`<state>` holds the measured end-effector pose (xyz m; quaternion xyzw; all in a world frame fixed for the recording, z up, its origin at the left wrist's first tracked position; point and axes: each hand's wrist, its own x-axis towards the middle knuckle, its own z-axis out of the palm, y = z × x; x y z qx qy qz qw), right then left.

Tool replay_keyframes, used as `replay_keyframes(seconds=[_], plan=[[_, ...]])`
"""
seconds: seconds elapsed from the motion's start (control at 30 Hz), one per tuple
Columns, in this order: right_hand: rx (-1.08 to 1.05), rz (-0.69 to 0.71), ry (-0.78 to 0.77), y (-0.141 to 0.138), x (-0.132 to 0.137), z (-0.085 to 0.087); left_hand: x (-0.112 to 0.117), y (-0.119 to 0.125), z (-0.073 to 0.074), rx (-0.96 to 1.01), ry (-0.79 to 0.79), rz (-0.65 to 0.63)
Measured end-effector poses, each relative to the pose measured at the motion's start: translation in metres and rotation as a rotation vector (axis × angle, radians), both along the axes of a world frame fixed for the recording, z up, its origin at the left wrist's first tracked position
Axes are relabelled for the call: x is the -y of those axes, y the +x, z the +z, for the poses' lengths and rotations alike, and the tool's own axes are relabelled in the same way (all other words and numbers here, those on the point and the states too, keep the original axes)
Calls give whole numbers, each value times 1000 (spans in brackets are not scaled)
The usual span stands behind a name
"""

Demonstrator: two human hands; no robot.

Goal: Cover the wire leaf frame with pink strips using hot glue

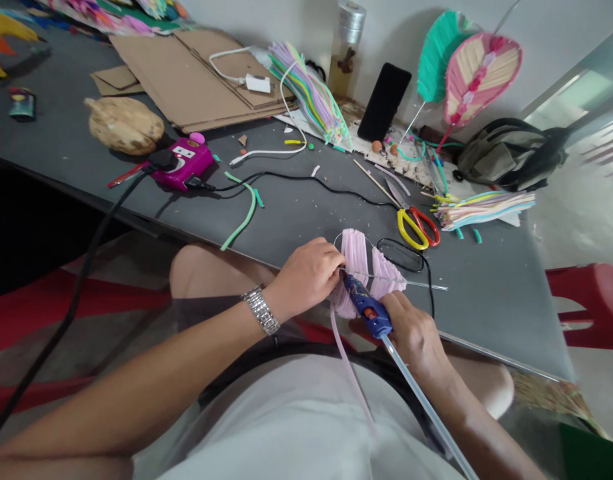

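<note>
My left hand is closed, its fingertips pinching the left edge of a pale pink leaf-shaped craft piece made of strips on a wire frame. A loose pink strip hangs from it toward my lap. My right hand is wrapped around a blue hot glue gun, whose nozzle points up-left at the pink piece near my left fingertips. A long clear glue stick sticks out of the gun's back. Whether the nozzle touches the piece is hard to tell.
Yellow-and-red scissors lie just beyond the pink piece. A black cord runs to a purple power adapter. Behind are cardboard sheets, a phone, bundled pipe cleaners, finished leaf shapes and a bag.
</note>
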<state>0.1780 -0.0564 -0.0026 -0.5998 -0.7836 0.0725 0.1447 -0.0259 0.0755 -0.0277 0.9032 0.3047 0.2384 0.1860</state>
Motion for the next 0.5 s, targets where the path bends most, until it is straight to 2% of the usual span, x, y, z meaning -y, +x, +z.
replay_keyframes(seconds=[0.5], plan=[[9,8,10,2,1,1,0,0,0,4,2,-4]])
